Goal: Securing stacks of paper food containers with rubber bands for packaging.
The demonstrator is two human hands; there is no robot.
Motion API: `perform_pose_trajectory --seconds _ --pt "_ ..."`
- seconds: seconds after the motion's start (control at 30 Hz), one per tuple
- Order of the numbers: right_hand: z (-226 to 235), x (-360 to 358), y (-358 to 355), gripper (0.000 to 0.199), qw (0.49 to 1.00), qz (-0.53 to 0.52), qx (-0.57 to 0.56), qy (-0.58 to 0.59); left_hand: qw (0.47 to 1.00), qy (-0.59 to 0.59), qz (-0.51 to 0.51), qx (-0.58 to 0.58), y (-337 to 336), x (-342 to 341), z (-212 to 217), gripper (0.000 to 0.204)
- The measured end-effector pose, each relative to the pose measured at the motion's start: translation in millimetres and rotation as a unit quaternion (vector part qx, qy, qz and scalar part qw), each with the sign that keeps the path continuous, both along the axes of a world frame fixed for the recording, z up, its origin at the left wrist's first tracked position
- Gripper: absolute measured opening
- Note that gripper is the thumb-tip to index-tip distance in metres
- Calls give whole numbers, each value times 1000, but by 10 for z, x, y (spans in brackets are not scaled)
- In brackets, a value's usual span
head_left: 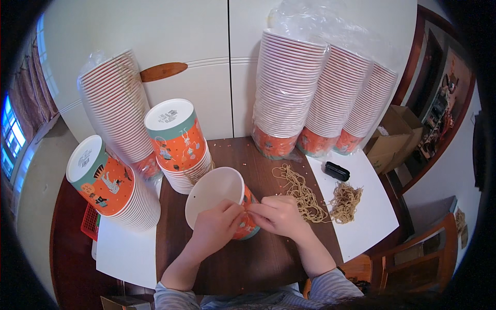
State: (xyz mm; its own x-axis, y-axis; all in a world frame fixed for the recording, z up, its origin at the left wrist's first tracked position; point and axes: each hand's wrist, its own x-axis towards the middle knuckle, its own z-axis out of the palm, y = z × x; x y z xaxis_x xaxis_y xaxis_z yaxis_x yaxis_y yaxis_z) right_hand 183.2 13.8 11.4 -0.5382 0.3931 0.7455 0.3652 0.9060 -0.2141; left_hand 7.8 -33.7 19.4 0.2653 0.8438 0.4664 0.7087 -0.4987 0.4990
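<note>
At the far left of a dark brown table (pixel 279 263), an upside-down stack of orange and teal paper buckets (pixel 116 188) leans slightly, with a tall plastic-wrapped stack (pixel 116 108) behind it. To its right stands a shorter upside-down stack (pixel 178 147).

At the centre, just in front of that, a single bucket (pixel 214 191) lies tilted. Its long axis slants from the wide white mouth at upper left to the teal base at lower right. The left hand (pixel 218 226) is nearer the mouth, crossing the rim's near edge; the right hand (pixel 276 214) is on the outer side, just beyond the orange wall. The fingertips of both hands meet at that wall, bunched in a pinch; I cannot tell what, if anything, is between them.

Right of the hands lie a loose tangle of tan cord (pixel 305 199), a small black object (pixel 337 171) and a tighter cord bundle (pixel 346 202). Behind these stand three plastic-wrapped bucket stacks (pixel 336 88).
</note>
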Motion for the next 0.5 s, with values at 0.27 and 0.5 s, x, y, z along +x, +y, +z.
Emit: perform_pose_trajectory --seconds 0.27,0.5 --pt "-6 -21 13 15 1000 21 -22 6 996 50 -1 70 8 24 -27 12" --pt "-10 -34 9 15 999 17 -39 -2 988 93 21 119 -1 34 -34 13"
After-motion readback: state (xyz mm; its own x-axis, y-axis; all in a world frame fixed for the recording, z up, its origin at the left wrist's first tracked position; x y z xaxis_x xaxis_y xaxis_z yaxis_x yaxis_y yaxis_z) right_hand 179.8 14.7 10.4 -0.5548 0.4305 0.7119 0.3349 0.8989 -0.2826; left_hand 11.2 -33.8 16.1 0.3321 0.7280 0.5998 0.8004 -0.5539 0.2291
